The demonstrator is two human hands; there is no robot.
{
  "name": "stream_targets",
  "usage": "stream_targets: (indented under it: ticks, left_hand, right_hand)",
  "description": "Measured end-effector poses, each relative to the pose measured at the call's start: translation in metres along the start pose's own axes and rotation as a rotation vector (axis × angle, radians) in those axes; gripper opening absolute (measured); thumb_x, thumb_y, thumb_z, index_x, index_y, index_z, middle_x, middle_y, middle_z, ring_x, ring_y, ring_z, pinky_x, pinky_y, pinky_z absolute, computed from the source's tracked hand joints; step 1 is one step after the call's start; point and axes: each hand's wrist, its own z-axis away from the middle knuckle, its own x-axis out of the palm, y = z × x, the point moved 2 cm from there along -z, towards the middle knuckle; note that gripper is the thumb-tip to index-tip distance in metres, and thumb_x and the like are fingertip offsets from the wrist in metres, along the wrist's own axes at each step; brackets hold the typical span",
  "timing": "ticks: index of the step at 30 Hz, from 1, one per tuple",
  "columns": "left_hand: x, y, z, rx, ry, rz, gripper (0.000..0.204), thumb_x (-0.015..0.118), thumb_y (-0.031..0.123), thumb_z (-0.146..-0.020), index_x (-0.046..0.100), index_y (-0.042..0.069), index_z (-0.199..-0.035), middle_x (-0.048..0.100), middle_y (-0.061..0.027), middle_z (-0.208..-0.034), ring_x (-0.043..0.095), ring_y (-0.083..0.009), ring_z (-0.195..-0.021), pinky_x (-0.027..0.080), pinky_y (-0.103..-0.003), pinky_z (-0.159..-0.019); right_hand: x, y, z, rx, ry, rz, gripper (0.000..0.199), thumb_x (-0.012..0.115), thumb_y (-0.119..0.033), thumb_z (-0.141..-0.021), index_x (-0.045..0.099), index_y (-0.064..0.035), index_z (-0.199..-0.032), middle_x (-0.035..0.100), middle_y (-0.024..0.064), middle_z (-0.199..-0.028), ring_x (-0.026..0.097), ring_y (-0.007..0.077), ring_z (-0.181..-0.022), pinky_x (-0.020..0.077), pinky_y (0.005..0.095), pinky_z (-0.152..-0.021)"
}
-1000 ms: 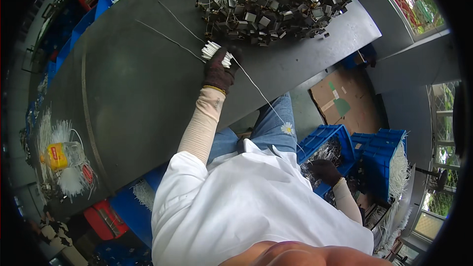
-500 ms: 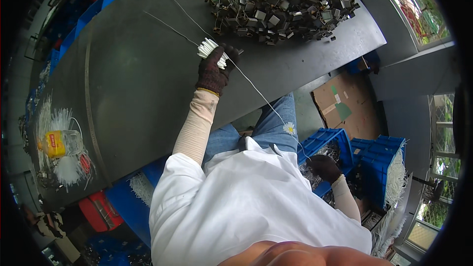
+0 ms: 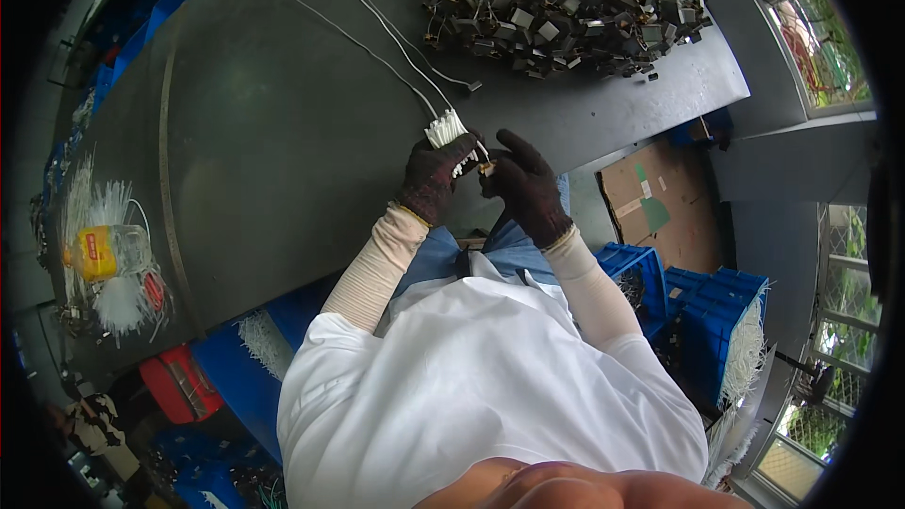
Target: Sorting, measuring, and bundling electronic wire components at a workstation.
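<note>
At the near edge of the grey table [image 3: 283,132], the left hand [image 3: 431,179] has its fingers clamped round a bundle of white ties [image 3: 445,128]; the right hand [image 3: 524,184] pinches a small piece just beside it. A loose grip could fan the thin, stiff bundle apart — strands would scatter.
</note>
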Motion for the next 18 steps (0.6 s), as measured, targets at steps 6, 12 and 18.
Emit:
stream_targets:
  ticks: [6, 12, 18]
  left_hand:
    - [-0.013, -0.015, -0.01, -0.181, 0.054, 0.283, 0.022, 0.062, 0.011, -0.093, 0.065, 0.002, -0.113, 0.069, -0.0052, -0.098, 0.066, -0.0141, -0.088, 0.053, -0.028, -0.073]
    - [-0.024, -0.007, -0.027, -0.32, 0.146, 0.559, 0.019, 0.066, 0.016, -0.091, 0.068, 0.003, -0.104, 0.068, -0.004, -0.091, 0.065, -0.0134, -0.082, 0.051, -0.028, -0.069]
    - [-0.035, -0.014, -0.03, -0.377, 0.273, 0.398, 0.019, 0.07, 0.023, -0.087, 0.071, 0.005, -0.091, 0.066, -0.001, -0.081, 0.062, -0.0102, -0.072, 0.047, -0.026, -0.063]
  right_hand:
    - [0.02, -0.001, -0.031, -0.147, 0.036, -0.018, 0.055, 0.061, -0.015, -0.094, 0.037, 0.0015, -0.141, 0.064, 0.016, -0.111, 0.066, 0.0202, -0.082, 0.0549, 0.0317, -0.072]
    - [0.023, -0.004, -0.039, -0.161, 0.002, 0.069, 0.055, 0.06, -0.017, -0.095, 0.037, 0.0008, -0.142, 0.064, 0.0164, -0.111, 0.066, 0.0202, -0.082, 0.0547, 0.0308, -0.071]
    - [0.027, -0.007, -0.058, -0.179, 0.025, -0.071, 0.056, 0.061, -0.018, -0.094, 0.038, 0.0013, -0.142, 0.063, 0.0161, -0.112, 0.065, 0.0201, -0.082, 0.0547, 0.0314, -0.07]
